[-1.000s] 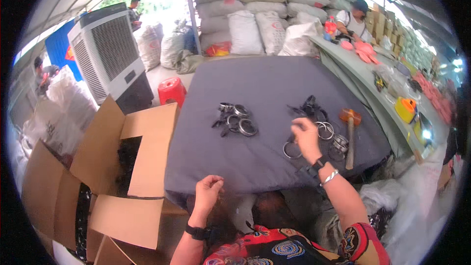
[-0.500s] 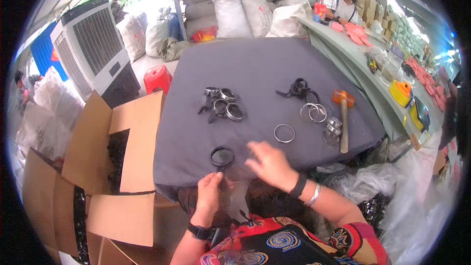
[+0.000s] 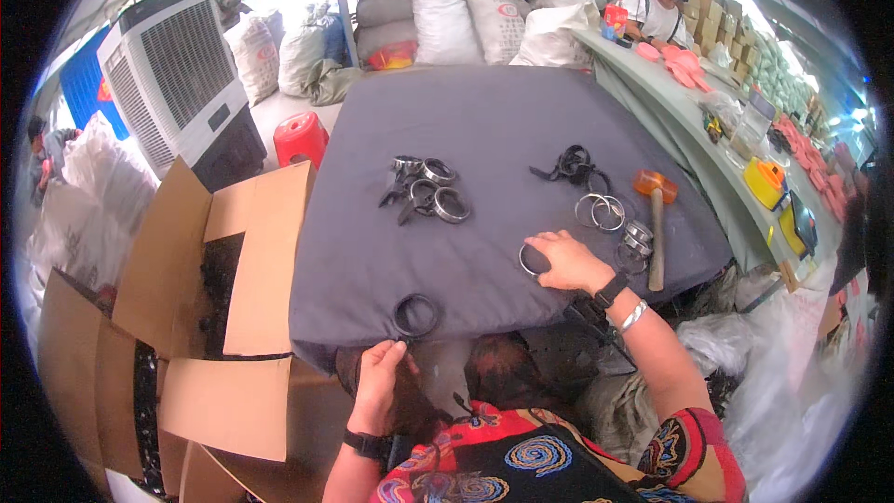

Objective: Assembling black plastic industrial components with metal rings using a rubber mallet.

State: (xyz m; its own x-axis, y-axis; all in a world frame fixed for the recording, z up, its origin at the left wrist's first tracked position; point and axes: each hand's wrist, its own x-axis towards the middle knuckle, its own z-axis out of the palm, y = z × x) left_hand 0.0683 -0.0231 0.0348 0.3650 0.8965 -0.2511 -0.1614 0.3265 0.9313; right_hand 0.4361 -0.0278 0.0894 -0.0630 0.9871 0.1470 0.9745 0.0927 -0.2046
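Note:
At the near edge of the table, my left hand pinches the short tail of a black ring; the ring rests over the grey cloth. Off to the right, my right hand has its fingers closed on a thin silver metal ring, whose right side they hide. Beyond it lie two more loose silver rings and a small stack of metal rings. Black rings with tails form a pile farther back. Left of the middle, a cluster of black-and-silver rings lies on the cloth.
An orange-headed mallet lies near the table's right side. Open cardboard boxes with black parts stand at the left, by a red stool and an air cooler. A person sits at the long side table.
My right hand has moved right, from near the black ring to the single silver ring, and has closed on it. My left hand keeps its hold, shifted slightly left and nearer.

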